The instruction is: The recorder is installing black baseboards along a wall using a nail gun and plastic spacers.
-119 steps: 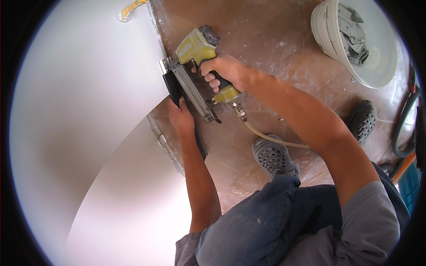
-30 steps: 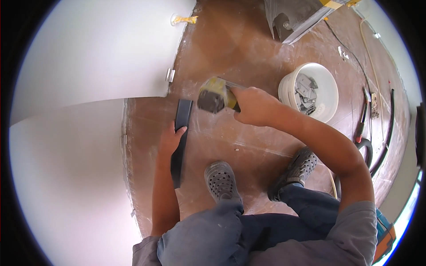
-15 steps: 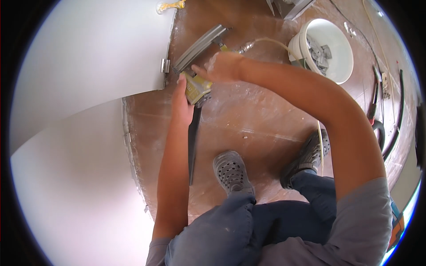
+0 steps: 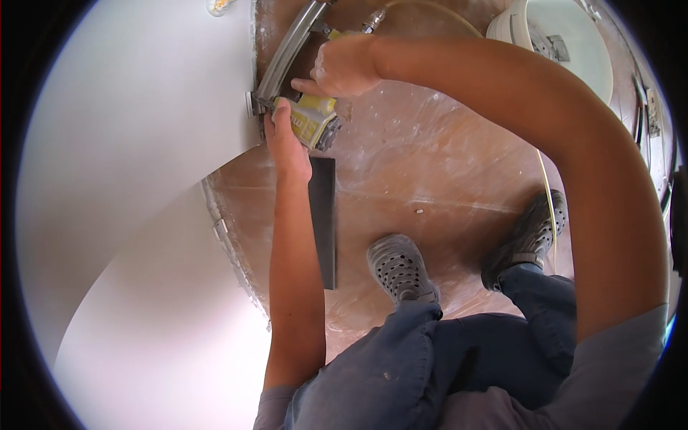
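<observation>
A yellow and grey air nail gun, with a long silver magazine, is held in front of me by both hands. My left hand is wrapped against its yellow body near the nose, thumb on top. Round its handle, mostly hidden, my right hand is closed, the index finger reaching toward the body. The nose end meets or nearly meets a small metal clip on the edge of the white panel; exact contact is hard to see. An air hose fitting sits behind the handle.
A white bucket with grey pieces stands at the far right. A dark flat strip lies beside my left forearm. The pale hose runs past my right shoe. Another white panel surface curves along the lower left.
The nail gun and both hands have moved left relative to the panel, bringing the nose up to the metal clip. The view has shifted, so the bucket sits farther right and higher.
</observation>
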Demonstrator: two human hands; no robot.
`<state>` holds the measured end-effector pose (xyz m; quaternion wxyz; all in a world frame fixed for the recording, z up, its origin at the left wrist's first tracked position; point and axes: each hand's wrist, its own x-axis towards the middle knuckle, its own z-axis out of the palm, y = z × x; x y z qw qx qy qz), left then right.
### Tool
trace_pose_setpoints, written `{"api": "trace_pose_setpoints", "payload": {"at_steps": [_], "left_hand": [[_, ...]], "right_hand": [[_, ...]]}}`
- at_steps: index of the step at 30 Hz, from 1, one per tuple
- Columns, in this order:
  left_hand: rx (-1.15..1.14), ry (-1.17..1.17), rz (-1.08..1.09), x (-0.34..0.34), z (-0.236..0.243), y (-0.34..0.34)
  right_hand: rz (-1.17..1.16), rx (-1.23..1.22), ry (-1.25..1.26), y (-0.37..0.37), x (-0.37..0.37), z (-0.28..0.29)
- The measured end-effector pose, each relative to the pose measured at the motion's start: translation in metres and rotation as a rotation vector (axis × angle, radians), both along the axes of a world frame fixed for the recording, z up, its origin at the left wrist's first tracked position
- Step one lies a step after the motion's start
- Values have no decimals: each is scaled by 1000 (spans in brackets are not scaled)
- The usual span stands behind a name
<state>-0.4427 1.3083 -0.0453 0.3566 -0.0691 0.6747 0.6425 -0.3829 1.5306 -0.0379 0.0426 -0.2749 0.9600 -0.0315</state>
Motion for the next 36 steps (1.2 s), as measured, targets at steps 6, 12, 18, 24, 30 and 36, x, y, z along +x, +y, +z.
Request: {"api": "trace_pose_setpoints", "payload": {"at_steps": [6, 12, 18, 24, 30, 36], "left_hand": [[8, 13, -9, -1, 3, 4], [9, 2, 15, 2, 2, 5], [35, 4, 14, -4, 7, 5], [-1, -27, 36, -3, 4, 2], [28, -51, 25, 1, 1, -2], [76, -112, 140, 3, 17, -13]], "right_hand": [[22, 26, 42, 2, 0, 7], [8, 52, 34, 0, 3, 8], [0, 94, -46, -1, -4, 24], [-45, 6, -75, -5, 4, 18], [-40, 68, -41, -10, 10, 17], [-180, -50, -193, -34, 30, 42]]}}
